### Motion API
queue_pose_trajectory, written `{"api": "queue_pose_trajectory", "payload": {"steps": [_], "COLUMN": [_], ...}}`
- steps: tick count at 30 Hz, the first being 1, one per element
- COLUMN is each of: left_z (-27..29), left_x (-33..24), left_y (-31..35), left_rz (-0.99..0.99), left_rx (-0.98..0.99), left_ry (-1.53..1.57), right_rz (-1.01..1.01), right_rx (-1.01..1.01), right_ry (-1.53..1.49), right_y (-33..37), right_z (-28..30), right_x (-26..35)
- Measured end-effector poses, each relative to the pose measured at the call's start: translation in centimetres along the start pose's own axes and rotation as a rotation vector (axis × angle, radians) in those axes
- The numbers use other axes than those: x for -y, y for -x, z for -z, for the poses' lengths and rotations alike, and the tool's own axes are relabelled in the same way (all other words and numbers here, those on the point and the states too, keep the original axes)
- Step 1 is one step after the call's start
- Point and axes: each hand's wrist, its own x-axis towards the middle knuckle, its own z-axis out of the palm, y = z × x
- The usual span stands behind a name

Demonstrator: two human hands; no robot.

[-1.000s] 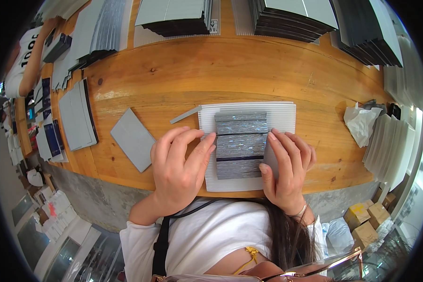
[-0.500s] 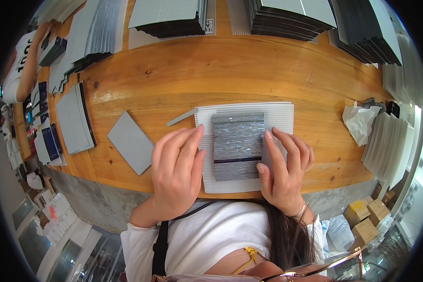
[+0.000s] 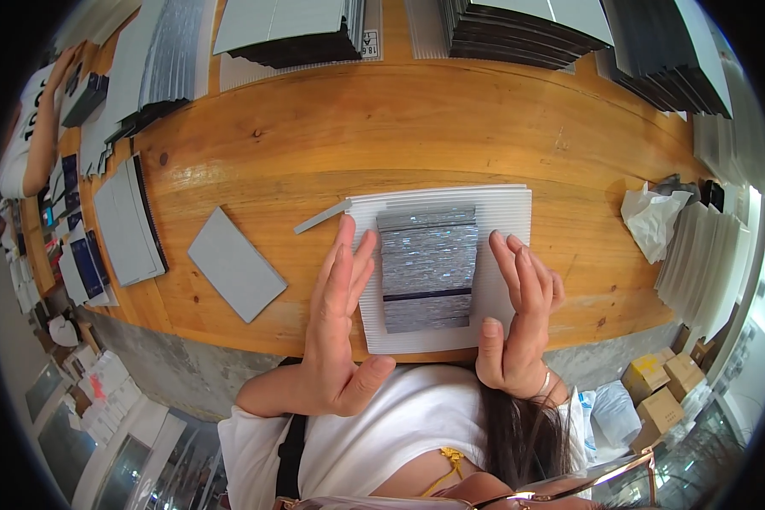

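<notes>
A stack of thin grey sheets or cards (image 3: 429,255), shiny along its layered edges, with one dark blue line across it, sits on a white ribbed plastic sheet (image 3: 503,208). Left of the stack, my left hand (image 3: 338,327) is raised on edge, fingers stretched and thumb apart, holding nothing. My right hand (image 3: 523,314) is at the stack's right side, fingers extended and thumb apart, also holding nothing. Both hands stand a little away from the stack. A narrow grey strip (image 3: 321,218) lies at the plastic sheet's upper left corner.
A grey rectangular board (image 3: 236,263) and a grey pile of boards (image 3: 127,223) lie to the left. Tall stacks (image 3: 293,30) line the far edge. Crumpled white paper (image 3: 650,221) and translucent sheets (image 3: 701,263) are at the right. Another person's arm (image 3: 44,127) shows far left.
My left hand has turned on edge and its thumb has spread. My right hand has drawn off the stack's right side, with its thumb and fingers no longer at it.
</notes>
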Motion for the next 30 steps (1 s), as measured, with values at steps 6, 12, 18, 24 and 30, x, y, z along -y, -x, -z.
{"api": "queue_pose_trajectory", "payload": {"steps": [6,12,18,24,30], "left_z": [-0.3,0.3,0.2,0.5,0.6], "left_x": [-0.2,-1.3,-1.4,-1.4,-1.3], "left_y": [-0.3,-0.9,-1.7,-1.8,-1.8], "left_rz": [0.033,-0.042,-0.025,-0.003,0.006], "left_rx": [0.001,-0.066,0.007,0.067,0.090], "left_ry": [-0.021,-0.690,-1.164,-1.228,-1.220], "right_rz": [0.021,-0.022,-0.055,-0.053,-0.075], "right_rx": [0.025,0.027,0.047,0.041,-0.004], "right_ry": [0.034,0.346,0.453,0.429,0.394], "right_y": [-0.3,-0.4,-0.4,-0.2,-0.2], "right_z": [0.0,0.4,0.0,0.2,0.0], "right_x": [-0.1,0.6,0.4,0.1,-0.2]}}
